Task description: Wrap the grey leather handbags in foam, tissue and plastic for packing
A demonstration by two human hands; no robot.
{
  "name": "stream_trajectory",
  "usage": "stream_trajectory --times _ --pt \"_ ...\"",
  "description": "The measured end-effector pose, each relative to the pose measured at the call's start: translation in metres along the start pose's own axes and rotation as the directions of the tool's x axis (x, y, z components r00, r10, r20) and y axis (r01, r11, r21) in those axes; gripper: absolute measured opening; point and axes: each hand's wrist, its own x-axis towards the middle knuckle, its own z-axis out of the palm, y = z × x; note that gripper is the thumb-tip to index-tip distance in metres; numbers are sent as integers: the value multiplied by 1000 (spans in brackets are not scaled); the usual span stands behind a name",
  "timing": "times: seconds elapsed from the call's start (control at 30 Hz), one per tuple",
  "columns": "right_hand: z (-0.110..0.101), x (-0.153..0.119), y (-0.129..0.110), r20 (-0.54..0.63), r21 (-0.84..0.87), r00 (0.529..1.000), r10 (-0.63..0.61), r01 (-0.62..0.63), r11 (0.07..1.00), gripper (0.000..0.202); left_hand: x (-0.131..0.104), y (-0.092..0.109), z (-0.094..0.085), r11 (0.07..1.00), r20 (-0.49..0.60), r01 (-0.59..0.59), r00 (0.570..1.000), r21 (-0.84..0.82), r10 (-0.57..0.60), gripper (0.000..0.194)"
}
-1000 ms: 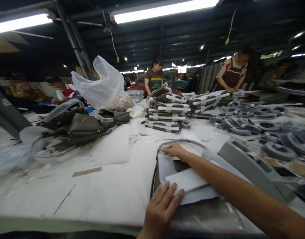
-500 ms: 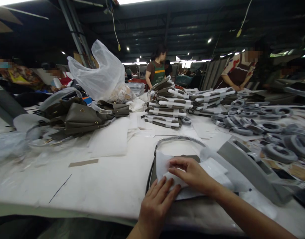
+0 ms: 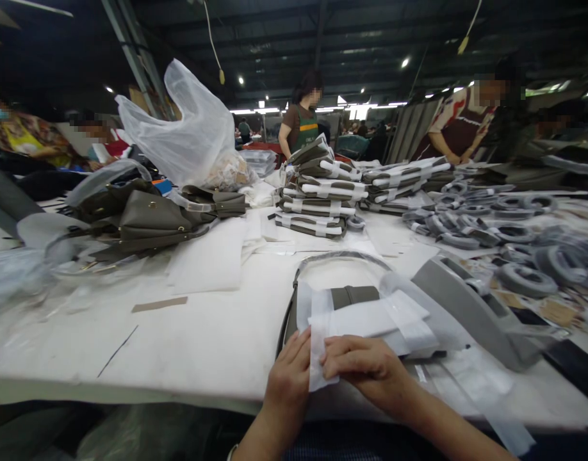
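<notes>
A dark olive handbag (image 3: 356,294) lies on the table before me, its long handle (image 3: 342,255) looping away from me. White packing sheet (image 3: 361,318) covers much of its near side. A translucent white wrapping strip (image 3: 318,352) runs across the bag's left end and hangs toward me. My left hand (image 3: 289,368) is closed at the strip's left edge, its thumb hidden. From the right, my right hand (image 3: 366,368) pinches the strip between thumb and fingers. The bag's lower edge is partly hidden behind both hands.
A grey tape dispenser (image 3: 467,314) stands close on the right, near wrapped strap coils (image 3: 524,278). Wrapped bags (image 3: 318,205) are stacked behind. Olive handbags (image 3: 150,224), white sheets (image 3: 207,262) and a large plastic bag (image 3: 188,134) lie left. Co-workers stand across the table.
My right hand has come down toward me from the bag's upper part and now grips the strip. The strip now hangs over the near side. My left hand has shifted slightly.
</notes>
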Motion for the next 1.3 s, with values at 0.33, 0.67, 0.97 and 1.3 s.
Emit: stream_trajectory --times 0.33,0.67,0.97,1.3 --pt "4 -21 9 80 -175 985 -155 167 970 25 -1 2 -4 960 66 251 967 -122 -245 44" --pt "-48 30 4 -23 -596 982 190 -166 786 25 5 3 -5 997 39 62 997 -45 -60 43" --pt "-68 90 72 199 -851 796 572 -149 503 36 0 2 1 999 21 47 999 -5 -47 43" --pt "-27 99 62 137 -818 814 564 -228 528 34 3 5 -1 999 6 51 999 -7 -51 40"
